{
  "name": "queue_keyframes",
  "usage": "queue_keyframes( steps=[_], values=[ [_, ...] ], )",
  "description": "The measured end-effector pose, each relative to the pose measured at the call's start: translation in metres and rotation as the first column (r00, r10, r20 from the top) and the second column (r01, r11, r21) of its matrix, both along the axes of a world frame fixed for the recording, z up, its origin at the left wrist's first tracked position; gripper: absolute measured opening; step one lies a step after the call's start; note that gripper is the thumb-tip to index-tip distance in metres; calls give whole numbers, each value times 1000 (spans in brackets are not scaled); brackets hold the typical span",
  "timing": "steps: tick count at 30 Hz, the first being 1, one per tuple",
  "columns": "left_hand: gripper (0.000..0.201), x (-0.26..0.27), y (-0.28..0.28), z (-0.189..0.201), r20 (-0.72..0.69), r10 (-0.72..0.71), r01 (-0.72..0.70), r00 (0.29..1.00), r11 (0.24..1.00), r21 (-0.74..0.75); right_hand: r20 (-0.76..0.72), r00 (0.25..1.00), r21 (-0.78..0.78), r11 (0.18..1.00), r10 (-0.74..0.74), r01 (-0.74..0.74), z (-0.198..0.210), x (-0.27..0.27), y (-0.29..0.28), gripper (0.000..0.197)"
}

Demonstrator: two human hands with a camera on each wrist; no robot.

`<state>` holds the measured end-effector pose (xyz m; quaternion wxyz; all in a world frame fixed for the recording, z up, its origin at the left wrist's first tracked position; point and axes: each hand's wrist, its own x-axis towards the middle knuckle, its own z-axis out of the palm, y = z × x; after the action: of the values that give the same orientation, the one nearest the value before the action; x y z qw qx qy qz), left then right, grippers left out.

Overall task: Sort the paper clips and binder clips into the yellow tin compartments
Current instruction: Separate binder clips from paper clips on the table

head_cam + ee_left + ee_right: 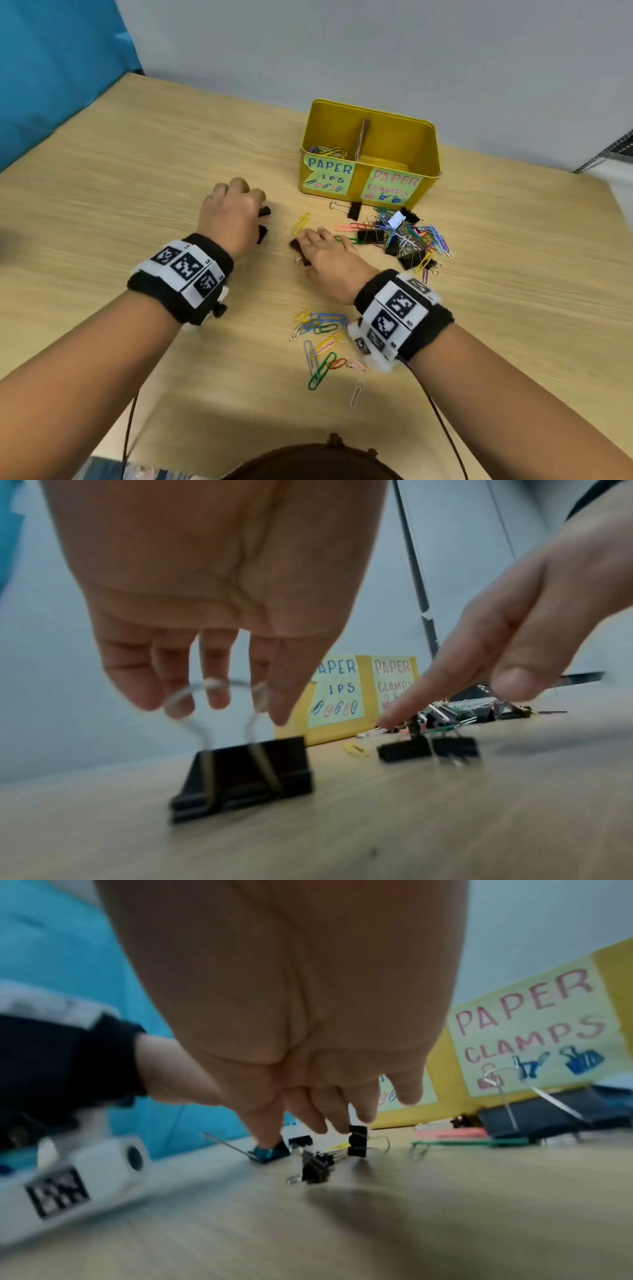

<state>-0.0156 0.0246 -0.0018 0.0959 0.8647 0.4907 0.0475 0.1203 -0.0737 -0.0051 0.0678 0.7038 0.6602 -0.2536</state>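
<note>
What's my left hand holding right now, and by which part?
The left hand holds a black binder clip by its wire handles, body resting on the table.

In the head view the left hand (230,209) covers most of two black binder clips (263,222) at centre frame, and whether its fingers touch them cannot be told. The left wrist view is motion-blurred: the large binder clip (241,773) at lower centre smears, its wire handle ghosted. At lower right of the tin (368,130), the "PAPER CLAMPS" compartment floor is hidden behind the front wall.
</note>
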Motion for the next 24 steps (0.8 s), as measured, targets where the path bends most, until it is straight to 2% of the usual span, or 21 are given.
queue_keyframes(
  steps=[3, 4, 6, 8, 10, 12, 13, 15, 17, 20, 22, 24],
  values=[
    [51, 11, -10, 3, 202, -99, 106, 974, 994, -25, -52, 994, 38, 995, -95, 97, 3, 5, -15, 61],
    [56, 15, -16, 3, 257, -130, 158, 958, 983, -91, -35, 996, 18, 996, -84, 85, 2, 5, -18, 62],
    [63, 19, -27, -2, 282, -202, 281, 938, 918, -279, -11, 999, -31, 999, 30, -30, -4, 5, -21, 56],
    [64, 16, -35, -9, 169, -369, 405, 914, 806, -432, -48, 997, 21, 998, 53, -52, -2, 11, -18, 47],
    [72, 7, -41, -15, -51, -539, 433, 841, 726, -535, -124, 989, 106, 990, -79, 92, 6, 22, -10, 46],
    [78, -3, -47, -18, -245, -605, 402, 757, 728, -556, -144, 968, 160, 961, -204, 226, 10, 34, 2, 48],
    [78, -7, -49, -18, -289, -606, 386, 741, 737, -555, -109, 963, 149, 954, -245, 259, 10, 38, 9, 48],
    [80, -13, -49, -18, -307, -575, 347, 758, 754, -557, 34, 959, 46, 959, -281, 279, 6, 39, 22, 53],
    [83, -15, -44, -15, -286, -494, 303, 821, 802, -515, 146, 966, -51, 974, -212, 221, 5, 32, 29, 57],
    [78, -10, -31, -5, -163, -343, 267, 925, 892, -363, 128, 984, -13, 992, -120, 123, 4, 15, 31, 52],
    [74, -2, -22, 1, -101, -316, 273, 943, 912, -306, 168, 971, 26, 986, -169, 167, 3, 12, 25, 56],
    [74, 10, -16, 5, -132, -337, 284, 932, 908, -307, 232, 952, -20, 978, -197, 208, 0, 16, 13, 58]
  ],
)
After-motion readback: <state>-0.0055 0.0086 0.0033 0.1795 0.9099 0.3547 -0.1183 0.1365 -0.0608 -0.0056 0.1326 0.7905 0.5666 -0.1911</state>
